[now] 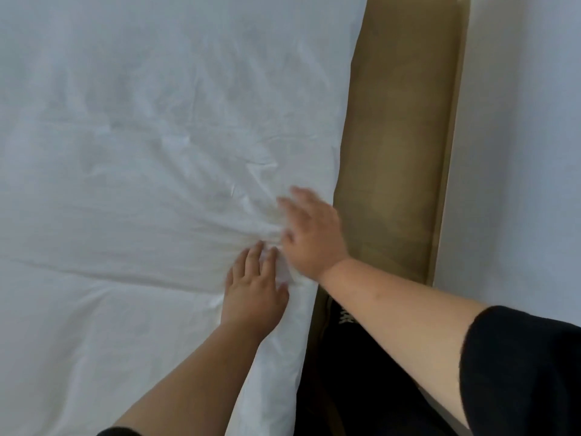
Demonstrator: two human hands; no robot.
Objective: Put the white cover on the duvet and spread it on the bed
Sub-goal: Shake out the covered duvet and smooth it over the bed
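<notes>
both flat hands [251, 294] [311, 234] on plain white cover [125, 152]

A bed with a tan padded side rail [399, 146] carries the wrinkled white covered duvet [141, 152] spread across it.
</notes>
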